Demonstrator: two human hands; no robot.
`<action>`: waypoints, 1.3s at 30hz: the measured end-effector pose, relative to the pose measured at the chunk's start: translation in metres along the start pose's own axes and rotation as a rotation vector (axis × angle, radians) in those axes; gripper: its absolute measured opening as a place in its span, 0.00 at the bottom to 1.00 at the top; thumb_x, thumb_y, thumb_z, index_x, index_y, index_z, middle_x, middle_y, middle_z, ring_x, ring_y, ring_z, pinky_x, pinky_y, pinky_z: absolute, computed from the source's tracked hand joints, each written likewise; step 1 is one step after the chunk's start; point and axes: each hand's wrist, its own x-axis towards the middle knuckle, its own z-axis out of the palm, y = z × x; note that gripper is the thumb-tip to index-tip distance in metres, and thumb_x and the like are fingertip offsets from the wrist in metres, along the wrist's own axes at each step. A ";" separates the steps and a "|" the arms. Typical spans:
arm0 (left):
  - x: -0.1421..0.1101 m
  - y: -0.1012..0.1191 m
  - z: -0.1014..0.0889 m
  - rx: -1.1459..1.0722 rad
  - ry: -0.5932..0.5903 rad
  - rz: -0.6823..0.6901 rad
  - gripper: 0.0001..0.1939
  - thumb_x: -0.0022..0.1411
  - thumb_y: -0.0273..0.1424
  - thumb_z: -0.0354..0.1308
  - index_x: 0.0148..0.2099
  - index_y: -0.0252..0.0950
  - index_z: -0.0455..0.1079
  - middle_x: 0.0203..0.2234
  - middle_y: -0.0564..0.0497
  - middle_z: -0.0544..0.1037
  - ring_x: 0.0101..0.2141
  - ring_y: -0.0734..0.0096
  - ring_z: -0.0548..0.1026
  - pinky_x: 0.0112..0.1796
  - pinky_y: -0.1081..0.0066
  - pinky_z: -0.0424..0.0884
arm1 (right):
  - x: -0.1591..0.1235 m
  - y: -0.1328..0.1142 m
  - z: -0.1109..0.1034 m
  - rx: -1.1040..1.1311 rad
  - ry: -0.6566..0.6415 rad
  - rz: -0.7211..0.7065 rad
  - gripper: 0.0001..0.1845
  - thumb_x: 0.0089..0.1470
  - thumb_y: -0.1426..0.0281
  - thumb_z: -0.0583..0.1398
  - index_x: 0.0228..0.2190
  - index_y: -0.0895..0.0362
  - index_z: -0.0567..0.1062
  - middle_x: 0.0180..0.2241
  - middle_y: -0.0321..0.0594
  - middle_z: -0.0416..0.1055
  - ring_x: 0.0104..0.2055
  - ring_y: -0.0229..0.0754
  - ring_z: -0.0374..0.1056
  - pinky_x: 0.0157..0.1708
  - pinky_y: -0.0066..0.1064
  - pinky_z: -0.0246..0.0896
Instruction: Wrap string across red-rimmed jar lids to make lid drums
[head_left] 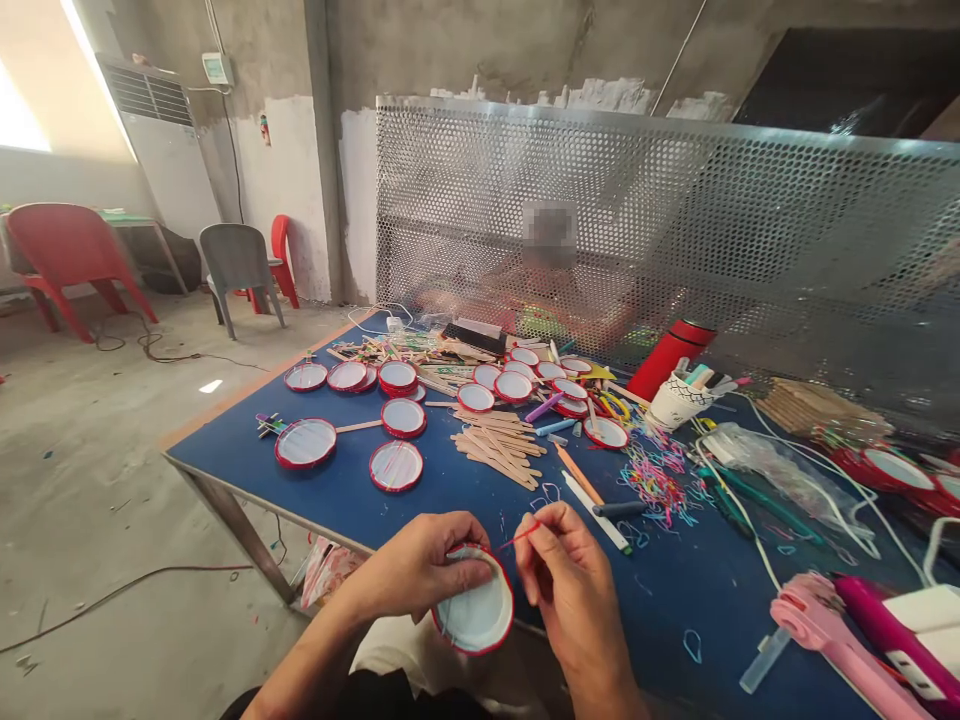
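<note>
The left hand is clamped around the edge of a round white lid with a red rim, fingers curled over its near side, and holds it tilted just beyond the table edge, above the person's lap; the right hand is apart from the left, close beside the lid, its thumb and forefinger pinched together on a thin red strand whose end points toward the lid; ahead of both hands lies a blue table top, and straight ahead of the left hand sit more red-rimmed lids, such as one strung with thin lines; farther left, one lid is joined to a wooden craft stick; beyond the right hand are a heap of craft sticks and a tangle of colored rubber bands; a pencil lies beside a white strip just ahead of the right hand; to its right are a clear plastic bag and a pink tool; a red flask and a white cup of markers stand farther off, before a perforated metal screen that stands between the person's hands and a co-worker, who shows only dimly through it.
</note>
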 end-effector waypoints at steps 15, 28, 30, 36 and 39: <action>-0.001 0.011 0.007 0.017 0.097 -0.097 0.07 0.61 0.34 0.56 0.38 0.36 0.69 0.25 0.58 0.71 0.25 0.76 0.66 0.24 0.78 0.60 | -0.015 -0.014 0.008 -0.850 0.124 -0.745 0.17 0.62 0.66 0.57 0.21 0.53 0.64 0.14 0.27 0.63 0.13 0.31 0.59 0.15 0.23 0.52; -0.001 0.005 0.010 -0.157 0.085 -0.172 0.09 0.61 0.37 0.54 0.39 0.37 0.66 0.22 0.60 0.68 0.15 0.80 0.64 0.10 0.81 0.54 | -0.049 0.020 -0.008 -0.827 0.082 -0.685 0.13 0.65 0.66 0.55 0.28 0.53 0.71 0.22 0.35 0.66 0.23 0.37 0.64 0.26 0.26 0.57; -0.001 0.007 0.010 -0.150 0.109 -0.167 0.08 0.61 0.36 0.54 0.37 0.37 0.66 0.22 0.60 0.67 0.16 0.80 0.65 0.11 0.82 0.55 | -0.052 0.024 -0.009 -0.796 0.104 -0.643 0.13 0.65 0.65 0.56 0.28 0.53 0.71 0.22 0.35 0.67 0.23 0.37 0.65 0.26 0.26 0.58; -0.001 0.006 0.013 -0.196 0.148 -0.195 0.09 0.62 0.38 0.53 0.36 0.37 0.64 0.21 0.60 0.67 0.14 0.80 0.66 0.09 0.83 0.55 | -0.061 0.023 -0.009 -0.740 0.122 -0.539 0.14 0.64 0.62 0.57 0.28 0.53 0.73 0.23 0.35 0.71 0.22 0.36 0.66 0.27 0.25 0.60; -0.001 0.001 0.017 -0.204 0.191 -0.188 0.09 0.63 0.38 0.52 0.37 0.38 0.63 0.21 0.60 0.68 0.13 0.79 0.66 0.07 0.83 0.55 | -0.064 0.023 -0.003 -0.705 0.073 -0.522 0.15 0.65 0.60 0.55 0.29 0.53 0.74 0.22 0.35 0.70 0.22 0.36 0.66 0.26 0.25 0.61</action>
